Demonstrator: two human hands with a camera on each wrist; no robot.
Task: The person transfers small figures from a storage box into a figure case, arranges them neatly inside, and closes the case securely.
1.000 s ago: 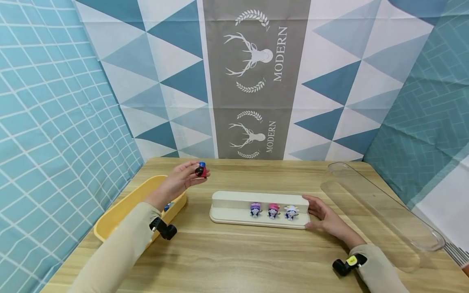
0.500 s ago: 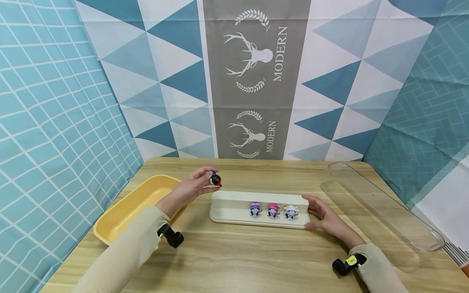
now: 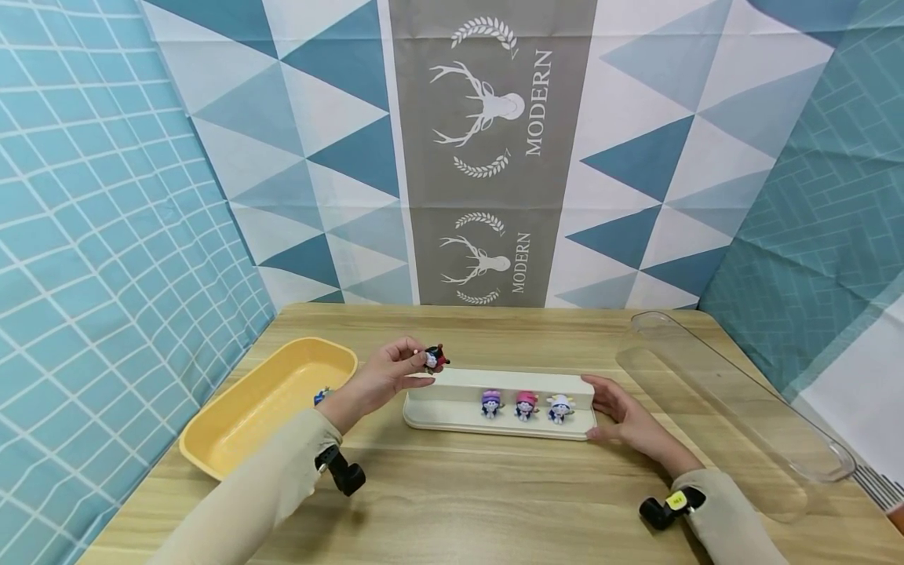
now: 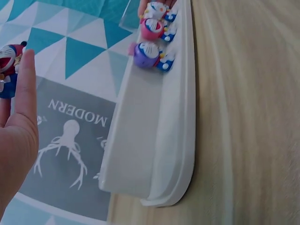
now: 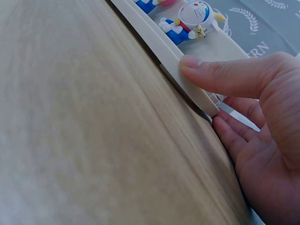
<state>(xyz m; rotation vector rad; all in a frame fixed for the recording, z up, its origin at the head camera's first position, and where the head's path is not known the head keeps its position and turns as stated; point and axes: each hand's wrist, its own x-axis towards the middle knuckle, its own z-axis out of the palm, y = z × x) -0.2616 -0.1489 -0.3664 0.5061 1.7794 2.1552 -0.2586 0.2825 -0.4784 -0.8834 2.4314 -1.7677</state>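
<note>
My left hand (image 3: 384,374) pinches a small toy figurine (image 3: 435,359) with a black-and-red hat, held above the left end of a cream stepped display stand (image 3: 452,412). In the left wrist view the same figurine (image 4: 7,70) is cut off by the frame's edge. Three cartoon cat figurines stand along the stand's right half: one purple-hatted (image 3: 491,404), one pink-hatted (image 3: 526,406), one white-hatted (image 3: 560,409). At the stand's right end my right hand (image 3: 632,421) grips it, the thumb (image 5: 220,75) on the front rim and the other fingers round the end.
A yellow tray (image 3: 212,416) lies at the left, partly behind my left forearm, with a blue figurine (image 3: 322,395) showing in it. A long clear plastic cover (image 3: 734,392) lies on the wooden table (image 3: 494,502) at the right. Patterned cloth walls rise behind and at both sides.
My left hand has moved right and slightly toward me with the figurine, from over the tray's side to the stand's left end. The figurine has turned. My right hand stays on the stand.
</note>
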